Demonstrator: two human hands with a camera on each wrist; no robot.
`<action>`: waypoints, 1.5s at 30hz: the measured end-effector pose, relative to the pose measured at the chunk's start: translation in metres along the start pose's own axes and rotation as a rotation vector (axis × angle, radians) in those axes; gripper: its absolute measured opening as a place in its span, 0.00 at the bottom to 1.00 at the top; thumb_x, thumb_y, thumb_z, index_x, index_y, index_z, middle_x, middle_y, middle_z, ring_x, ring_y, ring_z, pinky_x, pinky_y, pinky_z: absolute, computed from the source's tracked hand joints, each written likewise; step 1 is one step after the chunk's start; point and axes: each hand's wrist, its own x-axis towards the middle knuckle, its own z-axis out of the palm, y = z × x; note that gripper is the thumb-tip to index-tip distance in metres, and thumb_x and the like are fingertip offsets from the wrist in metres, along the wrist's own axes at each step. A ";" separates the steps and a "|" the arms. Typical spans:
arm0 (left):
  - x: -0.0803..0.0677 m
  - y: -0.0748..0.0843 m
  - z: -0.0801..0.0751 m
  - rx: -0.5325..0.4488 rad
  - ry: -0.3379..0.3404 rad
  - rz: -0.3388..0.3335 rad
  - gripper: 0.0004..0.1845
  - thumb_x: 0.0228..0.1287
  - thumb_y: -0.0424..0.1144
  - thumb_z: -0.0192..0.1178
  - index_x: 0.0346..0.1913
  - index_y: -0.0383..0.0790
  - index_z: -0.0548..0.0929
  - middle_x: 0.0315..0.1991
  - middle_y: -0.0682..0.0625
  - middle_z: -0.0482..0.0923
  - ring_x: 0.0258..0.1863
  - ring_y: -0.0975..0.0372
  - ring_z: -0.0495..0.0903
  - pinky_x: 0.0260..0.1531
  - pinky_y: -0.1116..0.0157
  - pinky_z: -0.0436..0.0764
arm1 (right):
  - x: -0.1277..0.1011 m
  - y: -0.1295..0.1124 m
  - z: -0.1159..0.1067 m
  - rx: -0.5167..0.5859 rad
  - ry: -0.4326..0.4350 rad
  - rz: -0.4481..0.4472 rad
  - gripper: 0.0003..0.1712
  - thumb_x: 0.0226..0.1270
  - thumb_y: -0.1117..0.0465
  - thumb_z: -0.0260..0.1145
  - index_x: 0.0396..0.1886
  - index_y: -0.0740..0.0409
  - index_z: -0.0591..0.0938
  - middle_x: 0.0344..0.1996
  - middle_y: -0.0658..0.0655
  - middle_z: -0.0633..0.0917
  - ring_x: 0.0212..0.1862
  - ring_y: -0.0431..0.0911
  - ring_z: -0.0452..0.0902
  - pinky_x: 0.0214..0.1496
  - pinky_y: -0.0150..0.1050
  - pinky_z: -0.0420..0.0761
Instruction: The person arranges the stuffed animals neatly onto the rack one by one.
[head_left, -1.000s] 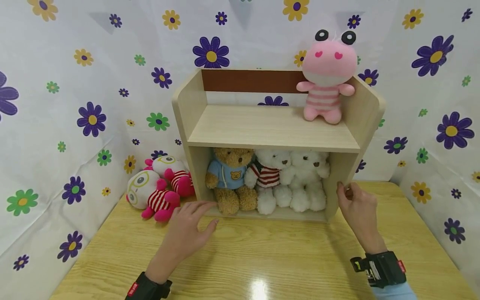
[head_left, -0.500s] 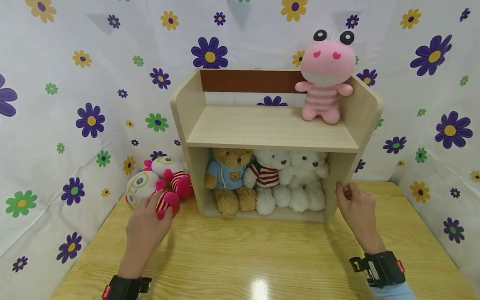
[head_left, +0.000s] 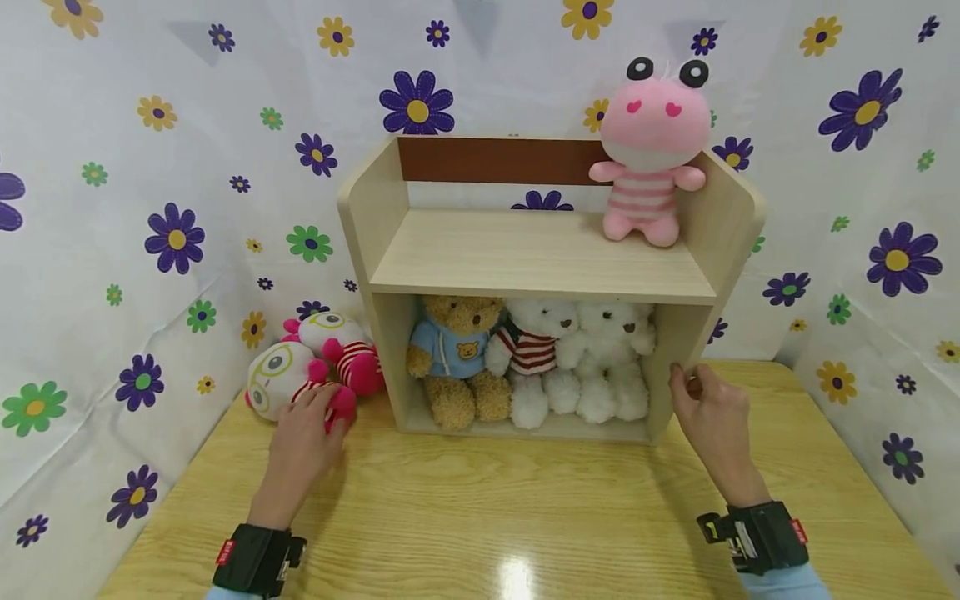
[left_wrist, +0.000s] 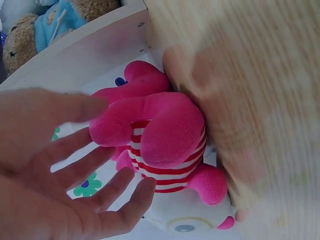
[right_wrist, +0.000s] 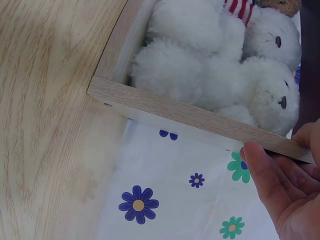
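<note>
pink striped plush [head_left: 300, 392] — lying on table, left of shelf | shelf [head_left: 540, 267] — upright, wooden

- Head view: looks forward and down over the table [head_left: 480, 508] at the shelf unit [head_left: 543, 258], from some way back.
- Left wrist view: close, facing the striped plush [left_wrist: 165, 145] beside the shelf's left wall.
- Right wrist view: close on the shelf's right wall; shares the white bear [right_wrist: 235, 85] with head view.

The plush toy [head_left: 300, 387] under the left hand [head_left: 300, 442] was magenta with red-and-white stripes and a white head. The shelf [head_left: 540, 258] was pale wood with a brown back rail. The backdrop [head_left: 150, 167] was white with purple, yellow and green flowers.
</note>
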 end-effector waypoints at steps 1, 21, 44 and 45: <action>0.001 0.000 0.002 -0.012 0.014 0.002 0.25 0.65 0.31 0.64 0.63 0.26 0.75 0.61 0.26 0.76 0.62 0.35 0.73 0.62 0.37 0.68 | 0.000 0.000 0.000 0.000 0.004 -0.004 0.10 0.63 0.72 0.68 0.23 0.72 0.80 0.15 0.66 0.84 0.14 0.52 0.80 0.15 0.35 0.73; 0.006 -0.022 -0.027 0.013 0.011 -0.353 0.22 0.73 0.40 0.42 0.37 0.23 0.80 0.40 0.27 0.80 0.38 0.34 0.80 0.28 0.40 0.79 | 0.001 -0.001 -0.001 -0.006 0.019 -0.005 0.11 0.63 0.71 0.68 0.23 0.72 0.79 0.14 0.66 0.83 0.13 0.52 0.79 0.14 0.40 0.73; 0.016 -0.043 -0.026 -0.097 -0.222 -0.670 0.45 0.67 0.45 0.62 0.65 0.12 0.50 0.53 0.16 0.67 0.49 0.30 0.72 0.52 0.38 0.80 | 0.000 0.002 0.001 0.003 0.015 -0.008 0.10 0.63 0.71 0.68 0.23 0.72 0.79 0.14 0.65 0.83 0.13 0.52 0.79 0.15 0.36 0.72; 0.015 -0.045 -0.025 -0.100 -0.211 -0.667 0.43 0.66 0.44 0.61 0.64 0.12 0.50 0.53 0.16 0.67 0.49 0.30 0.73 0.51 0.37 0.80 | 0.000 0.002 0.001 0.001 0.016 -0.009 0.10 0.63 0.71 0.68 0.23 0.71 0.79 0.14 0.65 0.83 0.13 0.52 0.79 0.15 0.36 0.72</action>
